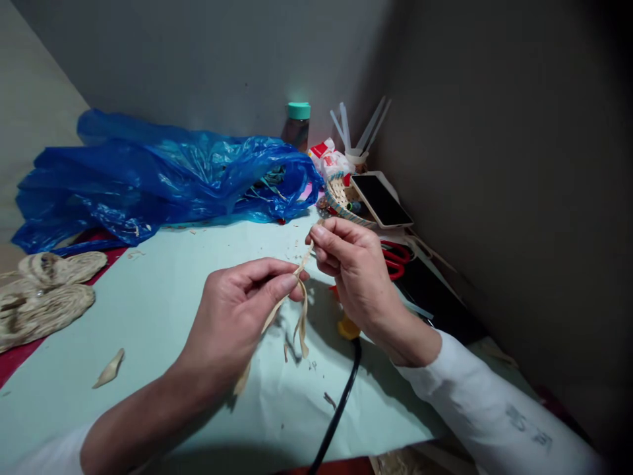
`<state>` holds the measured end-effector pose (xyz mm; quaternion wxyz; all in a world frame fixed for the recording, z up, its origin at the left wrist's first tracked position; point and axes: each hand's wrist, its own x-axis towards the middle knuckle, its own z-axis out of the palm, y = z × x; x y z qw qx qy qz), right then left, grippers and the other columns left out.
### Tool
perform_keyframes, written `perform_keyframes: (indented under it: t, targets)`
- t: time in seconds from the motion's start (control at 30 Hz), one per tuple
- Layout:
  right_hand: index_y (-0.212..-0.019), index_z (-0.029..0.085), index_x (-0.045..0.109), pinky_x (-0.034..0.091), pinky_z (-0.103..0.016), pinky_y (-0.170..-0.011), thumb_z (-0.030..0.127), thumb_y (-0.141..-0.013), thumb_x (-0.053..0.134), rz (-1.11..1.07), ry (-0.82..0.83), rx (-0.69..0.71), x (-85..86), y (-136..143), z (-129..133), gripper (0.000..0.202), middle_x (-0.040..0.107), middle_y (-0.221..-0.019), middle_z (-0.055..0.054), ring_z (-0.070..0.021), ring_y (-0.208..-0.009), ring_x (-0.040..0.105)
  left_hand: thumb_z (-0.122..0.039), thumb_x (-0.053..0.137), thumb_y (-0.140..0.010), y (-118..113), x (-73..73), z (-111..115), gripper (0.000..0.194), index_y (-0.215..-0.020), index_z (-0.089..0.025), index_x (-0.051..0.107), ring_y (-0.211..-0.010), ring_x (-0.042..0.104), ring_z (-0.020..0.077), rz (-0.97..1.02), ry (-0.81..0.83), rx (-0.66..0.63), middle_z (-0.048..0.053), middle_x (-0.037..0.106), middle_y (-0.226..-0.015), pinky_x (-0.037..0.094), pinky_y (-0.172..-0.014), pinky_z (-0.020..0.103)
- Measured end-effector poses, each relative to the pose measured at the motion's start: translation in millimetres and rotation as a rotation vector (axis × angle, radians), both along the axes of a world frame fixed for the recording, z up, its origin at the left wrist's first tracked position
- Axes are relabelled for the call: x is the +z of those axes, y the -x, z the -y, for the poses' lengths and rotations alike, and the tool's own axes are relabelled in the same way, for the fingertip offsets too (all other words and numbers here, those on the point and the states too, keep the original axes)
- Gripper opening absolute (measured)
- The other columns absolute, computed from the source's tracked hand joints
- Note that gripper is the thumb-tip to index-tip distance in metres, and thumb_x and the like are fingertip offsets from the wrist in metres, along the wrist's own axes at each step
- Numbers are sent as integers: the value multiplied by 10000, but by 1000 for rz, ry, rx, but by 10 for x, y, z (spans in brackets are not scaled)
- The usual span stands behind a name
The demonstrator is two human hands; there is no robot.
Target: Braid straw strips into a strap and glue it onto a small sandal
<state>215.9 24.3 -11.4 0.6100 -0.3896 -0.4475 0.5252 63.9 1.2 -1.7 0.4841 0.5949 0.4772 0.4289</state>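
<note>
A pale, dry plant-fibre strip (pixel 302 323) is stretched between my two hands above the table. My left hand (pixel 247 297) pinches it between thumb and fingers, and its loose ends hang below that grip. Just up and to the right, my right hand (pixel 349 257) pinches the twisted upper end. Beneath the right hand lies a yellow tool end (pixel 349 327) with a black cord (pixel 341 402) running toward the front edge; the hand partly hides it. Red-handled scissors (pixel 395 258) rest beside the right hand, partly covered by it.
A crumpled blue plastic bag (pixel 163 178) spreads across the back left. Woven fibre slippers (pixel 47 300) lie at the left. A small basket (pixel 339 194) with a phone (pixel 382 199) on it stands behind my right hand, near a green-lidded bottle (pixel 297 125) and white sticks (pixel 345 125).
</note>
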Motion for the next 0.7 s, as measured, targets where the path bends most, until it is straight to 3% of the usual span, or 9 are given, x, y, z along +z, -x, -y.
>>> perform_keyframes:
  t: [0.17,0.27,0.37,0.47,0.57,0.7]
  targets:
    - [-677,184,566,310,-216,-502,285,-869,626,-24,-37,42,21,4,24,225,466,-590,54,-70,-515,368,-256,703,-781,-13,39,56,96,-729,-199,760,-582,588,123,0,-30,69,-7,713,-626,442,-548,212]
    - [-799,197,593,441,-233,-662,324,-896,602,20,-3,186,18,6,50,160,557,-741,27,-101,-671,529,-270,714,-771,14,46,22,108,-723,-178,744,-582,597,130,43,33,90,11,721,-647,453,-546,217]
    - [-938,214,594,466,-264,-789,332,-894,616,155,-3,336,19,44,100,128,614,-896,6,-138,-845,595,-260,726,-765,43,34,-23,98,-762,-162,722,-639,634,141,132,73,113,19,724,-702,483,-586,218]
    - [-932,215,582,444,-241,-706,343,-930,574,351,-34,356,22,96,156,128,616,-817,17,-131,-771,584,-249,716,-778,58,12,-44,161,-915,-182,665,-610,627,122,223,97,90,-25,679,-679,494,-578,210]
    - [-909,222,569,368,-226,-563,364,-970,504,458,-37,332,17,119,187,167,487,-627,63,-98,-562,469,-261,659,-835,66,-1,-38,207,-1018,-215,574,-575,599,102,231,92,40,-54,644,-683,477,-546,197]
    - [-873,224,579,329,-232,-561,335,-982,479,552,-101,257,10,97,186,184,479,-665,54,-93,-563,426,-271,597,-876,83,3,-14,183,-1045,-226,543,-517,511,69,182,58,20,-59,613,-700,377,-457,164]
